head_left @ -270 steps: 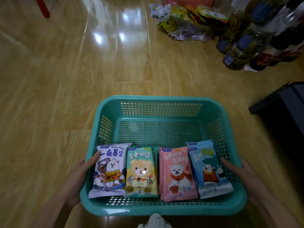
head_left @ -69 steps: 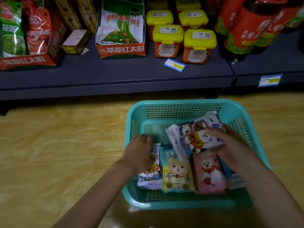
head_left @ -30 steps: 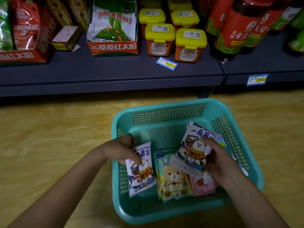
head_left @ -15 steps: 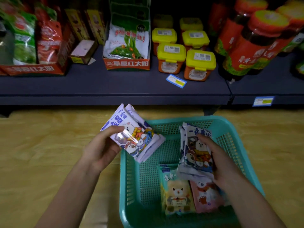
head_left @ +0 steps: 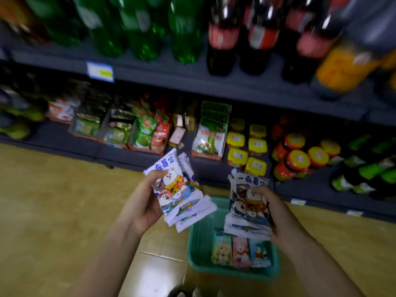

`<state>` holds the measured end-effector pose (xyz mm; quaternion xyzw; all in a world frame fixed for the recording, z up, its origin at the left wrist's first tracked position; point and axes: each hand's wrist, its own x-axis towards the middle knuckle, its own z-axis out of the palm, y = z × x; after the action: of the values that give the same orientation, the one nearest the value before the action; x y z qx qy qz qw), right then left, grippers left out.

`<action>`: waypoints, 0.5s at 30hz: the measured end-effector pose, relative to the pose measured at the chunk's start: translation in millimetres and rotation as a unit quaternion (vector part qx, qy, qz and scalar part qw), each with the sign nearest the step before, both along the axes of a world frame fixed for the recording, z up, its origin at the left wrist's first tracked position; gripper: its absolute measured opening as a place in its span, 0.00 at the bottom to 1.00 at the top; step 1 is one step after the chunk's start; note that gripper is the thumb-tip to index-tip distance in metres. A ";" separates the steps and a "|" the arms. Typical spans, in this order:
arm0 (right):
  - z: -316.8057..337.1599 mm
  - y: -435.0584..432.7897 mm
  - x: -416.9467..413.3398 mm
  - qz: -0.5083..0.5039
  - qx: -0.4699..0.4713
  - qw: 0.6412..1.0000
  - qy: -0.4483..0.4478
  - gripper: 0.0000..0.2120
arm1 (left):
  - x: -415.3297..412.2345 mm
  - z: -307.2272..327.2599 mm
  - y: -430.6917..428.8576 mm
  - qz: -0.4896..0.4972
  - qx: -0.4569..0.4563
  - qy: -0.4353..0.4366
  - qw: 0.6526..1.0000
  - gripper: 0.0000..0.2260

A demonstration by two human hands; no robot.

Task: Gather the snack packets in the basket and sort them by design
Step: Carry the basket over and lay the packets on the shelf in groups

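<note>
My left hand (head_left: pixel 142 203) grips a stack of white bear-print packets (head_left: pixel 179 191), lifted well above the floor. My right hand (head_left: pixel 278 215) grips a second stack of the same white design (head_left: pixel 248 202), held over the teal basket (head_left: pixel 200 251). In the basket lie three packets side by side: a green one (head_left: pixel 221 250), a pink one (head_left: pixel 241 252) and a blue one (head_left: pixel 259 252). The basket's far part is hidden behind the right stack.
Dark shelves (head_left: pixel 235 86) stand ahead, with green and cola bottles on top, and snack boxes (head_left: pixel 145 133) and yellow-lidded jars (head_left: pixel 246 151) lower down. The basket sits on a tan wooden floor (head_left: pixel 53 200). My shoes show at the bottom edge.
Both hands have risen with their white packet stacks. The view has tilted up, showing the upper bottle shelf; the basket now sits lower in view.
</note>
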<state>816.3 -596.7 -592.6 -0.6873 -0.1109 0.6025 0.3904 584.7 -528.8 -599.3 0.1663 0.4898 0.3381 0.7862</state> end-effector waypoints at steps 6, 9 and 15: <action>200.4 5.8 -31.2 0.039 0.063 0.997 -0.020 0.02 | -31.8 197.8 -21.5 -0.018 0.046 0.046 0.998 0.12; 279.7 7.8 -48.4 0.053 0.092 0.994 -0.025 0.04 | -51.7 278.1 -27.4 -0.001 0.118 0.121 0.986 0.08; 390.9 11.5 -94.9 0.100 0.148 0.984 -0.010 0.08 | -120.5 403.0 -25.9 0.028 0.196 0.185 0.963 0.05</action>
<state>721.4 -585.2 -201.7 -0.6131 -0.2709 0.6086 0.4247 464.2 -554.7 -196.3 0.3630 0.5551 0.4125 0.6244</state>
